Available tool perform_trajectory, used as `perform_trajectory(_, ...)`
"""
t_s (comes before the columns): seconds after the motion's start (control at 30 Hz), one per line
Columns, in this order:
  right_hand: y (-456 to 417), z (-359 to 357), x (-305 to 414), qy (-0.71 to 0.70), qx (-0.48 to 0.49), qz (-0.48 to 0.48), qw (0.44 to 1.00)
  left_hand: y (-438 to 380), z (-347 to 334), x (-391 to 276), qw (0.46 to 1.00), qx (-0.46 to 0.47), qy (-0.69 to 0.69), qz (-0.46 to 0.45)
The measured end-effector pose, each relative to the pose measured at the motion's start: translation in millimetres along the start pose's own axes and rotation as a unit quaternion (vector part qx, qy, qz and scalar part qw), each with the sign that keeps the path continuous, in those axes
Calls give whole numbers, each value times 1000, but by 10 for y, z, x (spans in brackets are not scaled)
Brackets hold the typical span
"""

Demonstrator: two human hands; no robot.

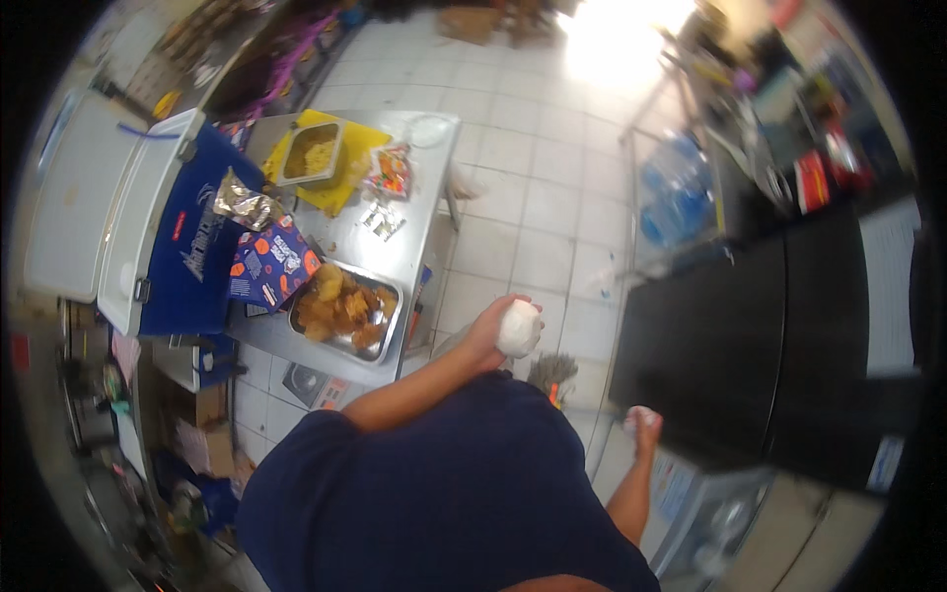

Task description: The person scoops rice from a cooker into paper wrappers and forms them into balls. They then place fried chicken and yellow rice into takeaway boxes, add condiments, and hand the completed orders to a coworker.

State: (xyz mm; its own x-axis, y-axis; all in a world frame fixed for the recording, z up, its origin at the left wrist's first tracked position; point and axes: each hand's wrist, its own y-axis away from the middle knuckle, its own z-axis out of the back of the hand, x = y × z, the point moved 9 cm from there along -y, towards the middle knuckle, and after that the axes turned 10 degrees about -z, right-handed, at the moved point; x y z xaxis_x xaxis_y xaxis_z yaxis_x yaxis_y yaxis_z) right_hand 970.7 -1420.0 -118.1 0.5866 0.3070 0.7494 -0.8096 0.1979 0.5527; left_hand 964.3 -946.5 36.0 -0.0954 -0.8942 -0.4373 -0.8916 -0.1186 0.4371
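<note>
My left hand [487, 334] cups a whitish rounded lump [519, 329] with a faceted surface. Whether it is dough or a peeled vegetable is unclear. Lower on the right, my right hand [648, 422] is beside the black cabinet; its fingers look curled, with something pale and pinkish near them, too blurred to name. To the left of my left hand, a steel tray [391, 348] of browned fried pieces [336, 307] sits at the end of a steel table [348, 240].
A steel pan [342, 152] with yellowish food rests on a yellow board [373, 138]. A blue cooler [181, 244] with raised lid, a printed box [272, 259] and crumpled foil [244, 203] line the left side. A black cabinet [695, 340] and a metal rack [629, 192] stand right.
</note>
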Motion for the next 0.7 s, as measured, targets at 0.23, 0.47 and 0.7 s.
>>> perform_trajectory(0.23,-2402,-530,3075,-1,-22,115,993,-1584,186,-861,985,-89,-2,-147)
perform_trajectory(0.47,-3284,-2583,3668,-261,219,-97,935,-3340,-933,-2286,967,-42,-14,-249)
perform_trajectory(0.7,-3901,-3984,4865,-195,309,-115,924,-4513,-1144,-3605,935,-51,-59,-347)
